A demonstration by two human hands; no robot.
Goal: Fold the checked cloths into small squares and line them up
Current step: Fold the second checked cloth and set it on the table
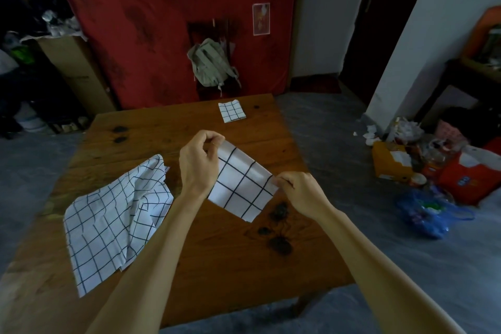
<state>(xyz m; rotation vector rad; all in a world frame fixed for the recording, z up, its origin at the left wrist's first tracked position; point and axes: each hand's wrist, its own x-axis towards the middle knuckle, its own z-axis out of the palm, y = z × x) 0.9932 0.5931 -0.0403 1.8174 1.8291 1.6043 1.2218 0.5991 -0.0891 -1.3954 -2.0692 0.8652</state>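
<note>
Checked cloth (241,187) | folded, pinched by both hands | no legible writing

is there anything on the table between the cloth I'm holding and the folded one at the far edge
Nothing visible. The held cloth hangs above the table, and only bare wood lies between it and the folded square.

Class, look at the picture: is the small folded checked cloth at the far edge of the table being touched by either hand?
No: the folded cloth lies alone, while the left hand and right hand pinch another checked cloth.
</note>
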